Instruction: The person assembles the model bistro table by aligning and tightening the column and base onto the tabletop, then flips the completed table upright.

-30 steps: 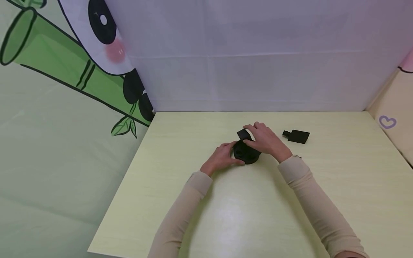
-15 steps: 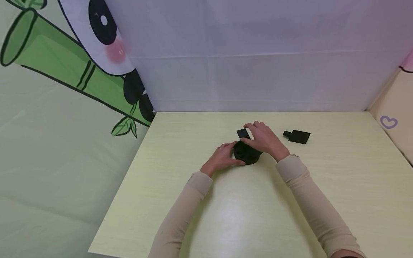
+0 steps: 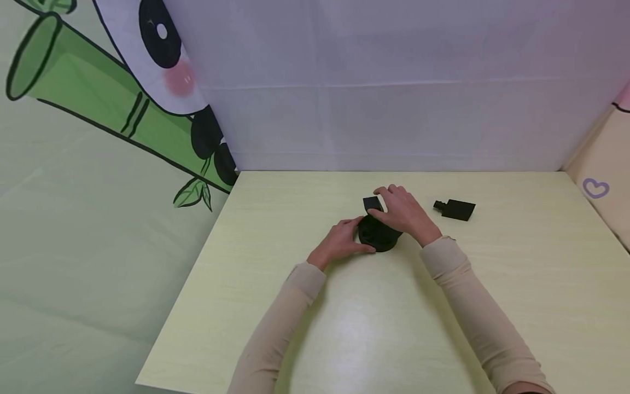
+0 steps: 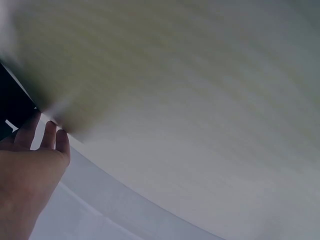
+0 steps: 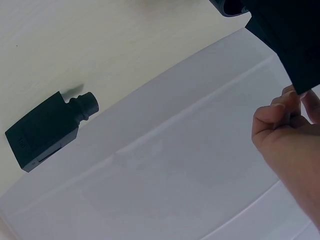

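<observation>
A black device with a rounded body (image 3: 379,236) and a square block (image 3: 372,204) at its far end sits on the table in the head view. My left hand (image 3: 339,241) holds the rounded body from the left, thumb at the near side and fingers at the far side. Across the device's far end, my right hand (image 3: 403,213) pinches the square block between thumb and fingers. Seen from the right wrist, the device (image 5: 295,40) is dark and cut off at the top right, its kind unclear. Only a dark corner (image 4: 12,95) of it shows in the left wrist view.
A second black block (image 3: 458,209) with a short ribbed round neck lies on the pale table (image 3: 275,219), right of the hands. Behind the table hangs a pale cloth backdrop (image 3: 384,120); a printed green cloth (image 3: 98,230) is at the left.
My right wrist and forearm have shifted slightly left, with the fingers staying at the square block. The left hand keeps its hold, and the second black block has not moved.
</observation>
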`<act>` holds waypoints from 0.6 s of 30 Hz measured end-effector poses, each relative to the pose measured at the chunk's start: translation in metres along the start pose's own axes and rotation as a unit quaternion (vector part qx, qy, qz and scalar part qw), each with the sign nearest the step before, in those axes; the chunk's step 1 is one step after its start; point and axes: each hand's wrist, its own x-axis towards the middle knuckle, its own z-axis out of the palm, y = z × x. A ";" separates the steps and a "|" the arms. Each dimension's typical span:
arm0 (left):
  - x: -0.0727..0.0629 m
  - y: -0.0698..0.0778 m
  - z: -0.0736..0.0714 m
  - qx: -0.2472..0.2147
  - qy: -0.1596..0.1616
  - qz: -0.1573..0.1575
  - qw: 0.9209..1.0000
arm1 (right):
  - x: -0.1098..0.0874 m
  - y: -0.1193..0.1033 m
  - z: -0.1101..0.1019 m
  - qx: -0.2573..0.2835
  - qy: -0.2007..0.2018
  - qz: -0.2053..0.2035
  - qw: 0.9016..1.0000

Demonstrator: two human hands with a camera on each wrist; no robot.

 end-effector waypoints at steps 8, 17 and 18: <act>0.000 0.001 0.000 0.003 -0.002 -0.002 1.000 | 0.002 0.000 0.002 -0.013 0.007 0.015 1.000; 0.000 0.002 -0.001 0.006 -0.003 -0.004 1.000 | 0.003 -0.001 0.003 -0.039 0.027 0.033 0.998; 0.000 0.002 -0.001 0.006 -0.002 -0.004 1.000 | 0.003 -0.001 0.003 -0.038 0.027 0.035 0.998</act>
